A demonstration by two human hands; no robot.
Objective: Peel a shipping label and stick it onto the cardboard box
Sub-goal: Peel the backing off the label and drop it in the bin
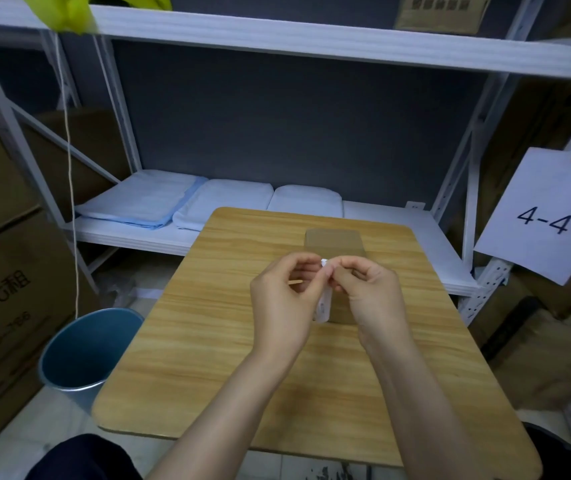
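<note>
- My left hand [282, 299] and right hand [369, 294] meet above the wood-grain bench [208, 341], fingertips pinched together on the top edge of a small white shipping label [324, 304].
- The label hangs edge-on between both grips, so I cannot tell whether its backing is coming away.
- A flat brown cardboard box [334, 242] lies on the bench just behind my hands.
- A blue round bin [83, 355] stands on the floor left of the bench.
- A white paper sign marked "4-4" [544, 216] hangs on the shelving at right.
</note>
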